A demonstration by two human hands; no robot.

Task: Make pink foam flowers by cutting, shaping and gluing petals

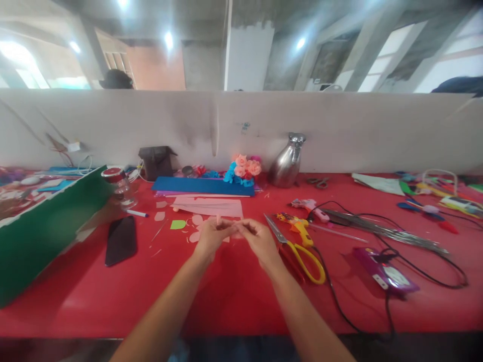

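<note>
My left hand [212, 236] and my right hand [260, 240] meet above the red table [113, 301], fingertips pinched together on a small pink paper piece [237, 234]. Several cut pink petals [196, 221] lie just beyond my left hand, beside a green paper scrap [177, 224]. A pink sheet [211, 206] rests further back. Yellow-handled scissors [302, 251] lie shut beside my right hand.
A black phone [121, 240] and a green board [45, 226] sit to the left. Paper flowers [243, 171], a blue sheet stack [204, 186] and a metal jug [287, 162] stand by the white partition. Glue guns [302, 226], metal wires [385, 231], black cables and a purple device [385, 274] lie right.
</note>
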